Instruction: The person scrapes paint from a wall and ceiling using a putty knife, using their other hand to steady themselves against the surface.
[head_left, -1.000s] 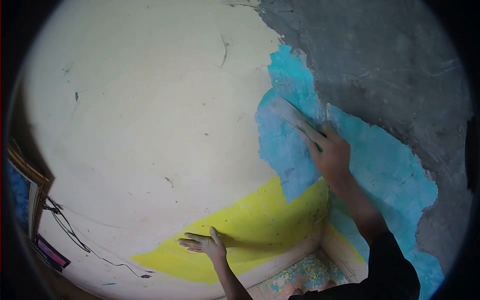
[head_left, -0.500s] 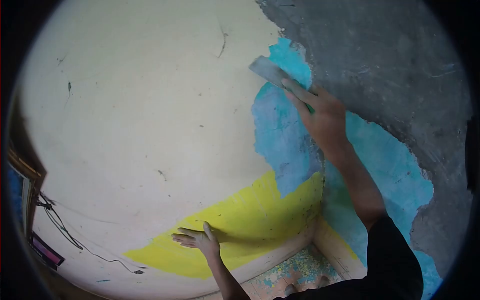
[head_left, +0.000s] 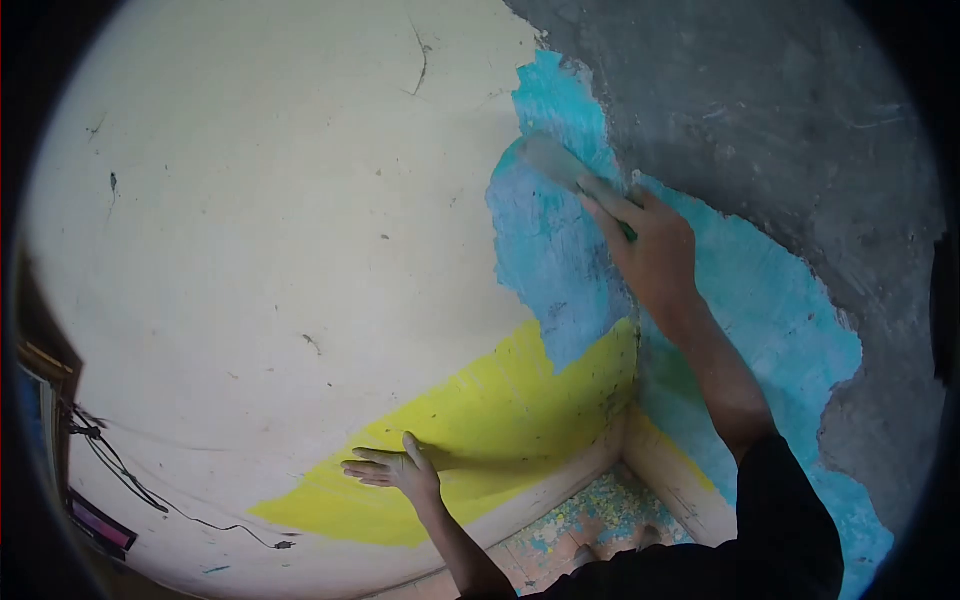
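Your right hand (head_left: 655, 245) has its grip closed around the handle of a scraper (head_left: 552, 165), with the blade pointing up and to your left. The blade is blurred and lies over the blue patch (head_left: 560, 270), near its edge with the cream paint (head_left: 300, 200); you cannot tell from here whether it touches the wall. Your left hand (head_left: 410, 472) holds nothing: its fingers are spread at the yellow band (head_left: 500, 410), though contact there is unclear.

For a clean stroke, it's best to keep the blade low and flat, its edge just under the lip of the cream paint, and push with even pressure so that the corner doesn't gouge. A firmly planted left palm would steady you.

Farther out, rough grey wall (head_left: 760, 110) borders the blue on your right, and a dark cable (head_left: 125, 472) hangs at lower left. You have no container in view; coloured flakes (head_left: 600, 505) lie loose on the floor (head_left: 515, 575) by your feet (head_left: 648, 537).
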